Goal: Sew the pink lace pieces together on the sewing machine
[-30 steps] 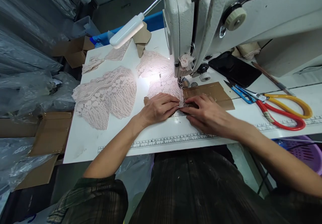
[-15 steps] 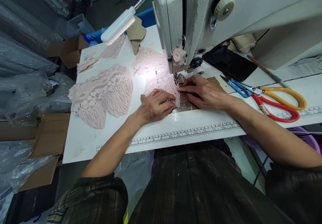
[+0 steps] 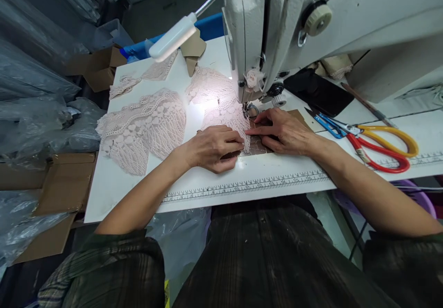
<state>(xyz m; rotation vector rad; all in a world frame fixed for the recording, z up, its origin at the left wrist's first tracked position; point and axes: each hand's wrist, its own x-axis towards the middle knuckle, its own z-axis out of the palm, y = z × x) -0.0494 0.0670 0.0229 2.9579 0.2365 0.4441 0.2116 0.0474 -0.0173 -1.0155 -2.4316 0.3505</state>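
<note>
Right hand (image 3: 284, 131) now farther up the cardboard (image 3: 298, 115), fingertips (image 3: 253, 131) just beside the presser foot (image 3: 249, 110).

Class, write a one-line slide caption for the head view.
Left hand and right hand press pink lace flat at the sewing machine; scissors lie alongside.

On the table (image 3: 114, 197) the sewing machine (image 3: 277, 31) stands at the back right. A lace piece (image 3: 221, 100) lies under its needle. The left hand (image 3: 214, 147) rests on its near end, the right hand (image 3: 284, 130) just beside on a cardboard sheet (image 3: 258, 145). A second lace piece (image 3: 145, 128) lies further left, and scissors (image 3: 380, 144) lie right, with a phone (image 3: 318, 93) behind them.
</note>
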